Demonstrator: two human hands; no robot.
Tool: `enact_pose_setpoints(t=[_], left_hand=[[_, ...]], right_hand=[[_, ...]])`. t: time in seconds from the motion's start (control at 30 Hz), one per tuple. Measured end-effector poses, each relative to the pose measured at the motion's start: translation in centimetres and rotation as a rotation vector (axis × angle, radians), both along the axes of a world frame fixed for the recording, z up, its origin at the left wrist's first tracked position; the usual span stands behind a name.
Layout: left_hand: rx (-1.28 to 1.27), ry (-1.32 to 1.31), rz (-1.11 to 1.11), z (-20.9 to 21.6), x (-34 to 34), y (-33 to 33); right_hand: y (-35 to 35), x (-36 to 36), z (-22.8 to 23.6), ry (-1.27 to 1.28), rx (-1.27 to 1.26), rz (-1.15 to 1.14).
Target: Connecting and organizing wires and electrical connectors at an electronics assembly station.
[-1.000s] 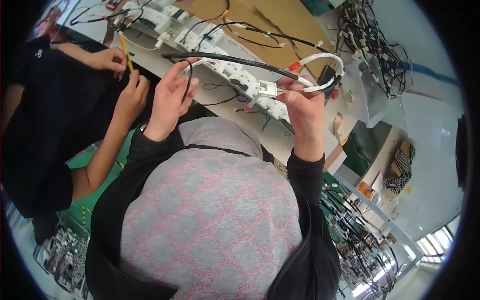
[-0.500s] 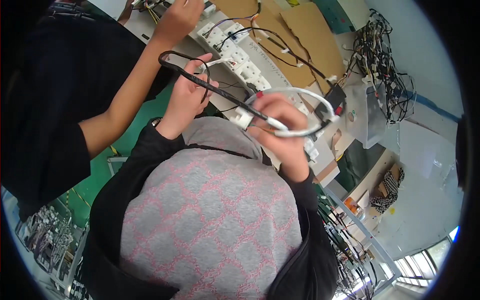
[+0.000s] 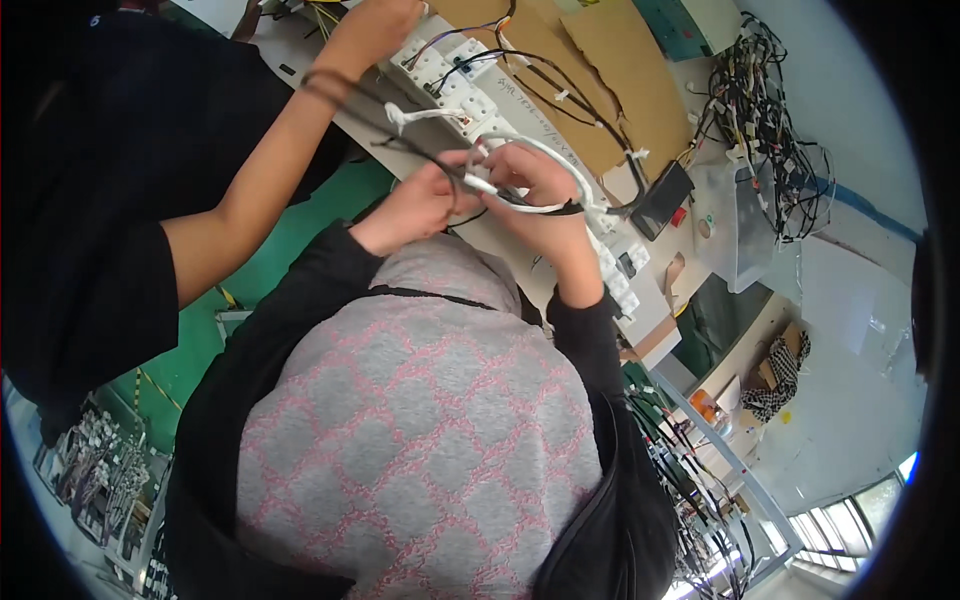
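Right hand (image 3: 545,218): closed on the cable harness (image 3: 481,185), around the white-sleeved part; finer wires too hidden to make out.
Left hand (image 3: 412,210): curled narrow, fingertips right beside the right hand's; cannot tell if pinching a dark strand.
Harness position: raised over near side of bench (image 3: 502,243), just before the row of white connector blocks (image 3: 462,97).
Dark tail (image 3: 432,157): blurred, crossing in view toward the co-worker's forearm (image 3: 262,165); contact unclear.
Snag risk: possible catch on white lead (image 3: 418,115) or forearm, from swinging a long tail in tight space.
Strain risk: possible tugged wires, from pulling hands apart.
Slip risk: possible lost strand, from crowded fingertips.
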State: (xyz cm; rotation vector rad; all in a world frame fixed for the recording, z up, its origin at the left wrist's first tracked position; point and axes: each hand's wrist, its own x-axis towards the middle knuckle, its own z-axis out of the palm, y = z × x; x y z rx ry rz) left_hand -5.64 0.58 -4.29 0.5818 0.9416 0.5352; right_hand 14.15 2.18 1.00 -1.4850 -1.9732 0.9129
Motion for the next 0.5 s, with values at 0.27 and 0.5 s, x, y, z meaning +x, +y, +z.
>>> enact_pose_setpoints(t=[0.27, 0.5], left_hand=[[0.405, 0.166, -0.206, -1.9, 2.4, -0.5], [0.325, 0.264, -0.297, -3.8, 1.3, -1.7]], right_hand=[[2.3, 1.9, 0.2, 0.098, 0.262, 0.024], [2.0, -0.3, -1.1, -0.372, 0.353, 0.349]])
